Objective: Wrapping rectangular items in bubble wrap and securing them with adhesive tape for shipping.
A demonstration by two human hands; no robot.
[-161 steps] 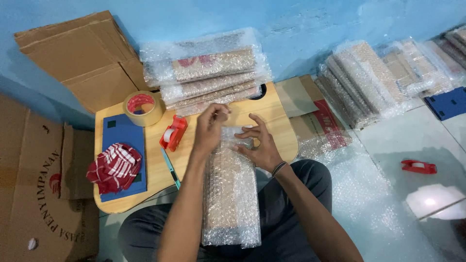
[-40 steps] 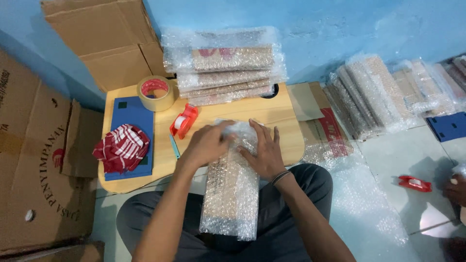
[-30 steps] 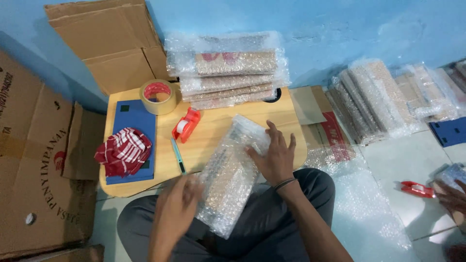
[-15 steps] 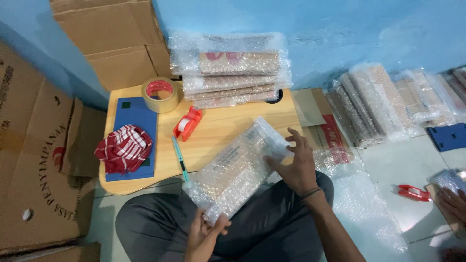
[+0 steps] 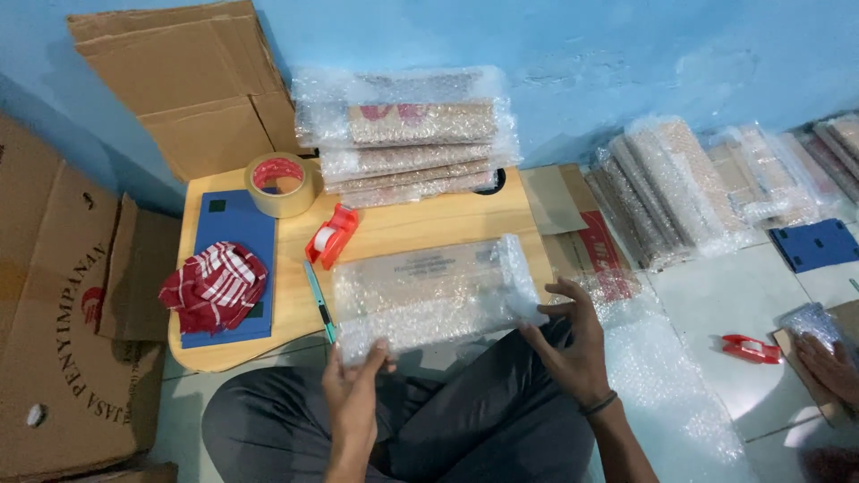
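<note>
From the head view, a bubble-wrapped flat package [image 5: 429,300] lay crosswise in front of the person, its long side running left to right over the near edge of the low wooden counter [image 5: 420,228] and above the lap. The left hand [image 5: 353,394] gripped the package at its lower left corner, thumb on top and fingers underneath, pressed onto the wrap. The right hand [image 5: 568,344] was at the package's right end, fingers spread and curled loosely, fingertips touching the loose flap of wrap there; the palm sat just beside and below that end. So the package spanned between both hands, left hand beneath its near corner, right hand at its far-right edge.

On the counter behind the package stood a red tape dispenser [image 5: 331,235], just beside its upper left corner, and a teal pen [image 5: 318,300] lay along its left end. Further left a blue board [image 5: 228,268] carried a red-and-white striped cloth [image 5: 215,286], with a roll of brown tape [image 5: 282,183] at the board's far corner. A stack of wrapped packages [image 5: 407,134] sat at the back against the blue wall. Flattened cardboard boxes [image 5: 179,80] leaned at the left.

At the right, on the floor, more wrapped packages [image 5: 671,188] stood in a row, a second red dispenser [image 5: 750,347] lay near another person's hand [image 5: 828,362]
</note>
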